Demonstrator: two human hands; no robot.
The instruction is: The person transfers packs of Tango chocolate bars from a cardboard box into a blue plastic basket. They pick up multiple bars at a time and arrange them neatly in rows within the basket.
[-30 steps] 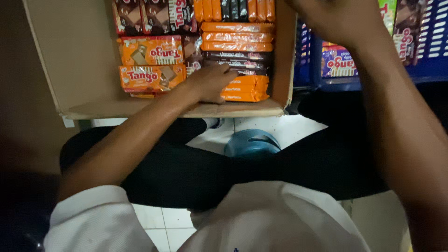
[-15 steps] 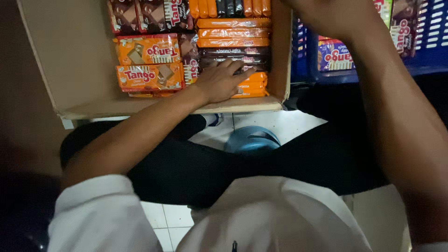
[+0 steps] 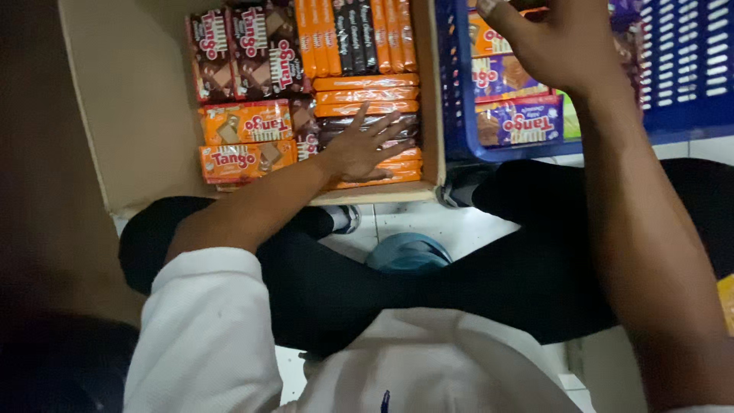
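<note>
My left hand [image 3: 358, 150] lies flat with fingers spread on a stack of slim orange and dark brown wafer packs [image 3: 367, 96] in the near right corner of an open cardboard box [image 3: 130, 115]. Beside it to the left lie flat orange wafer packs [image 3: 245, 122], with brown ones [image 3: 260, 50] behind them. My right hand [image 3: 562, 46] is raised over a blue plastic basket [image 3: 680, 69] that holds purple wafer packs [image 3: 527, 122] and orange ones. Its fingers curl at the frame's top edge; whether they grip a pack is hidden.
The box and basket stand side by side on a white tiled floor [image 3: 489, 218]. My legs in black trousers [image 3: 428, 291] cross in front of them, and a round blue object [image 3: 409, 252] lies between them. A yellow item [image 3: 726, 302] shows at the right edge.
The view has tilted, bringing the blue basket further into sight. My left hand stays on the slim packs, now with fingers spread wider. My right hand stays raised over the basket.
</note>
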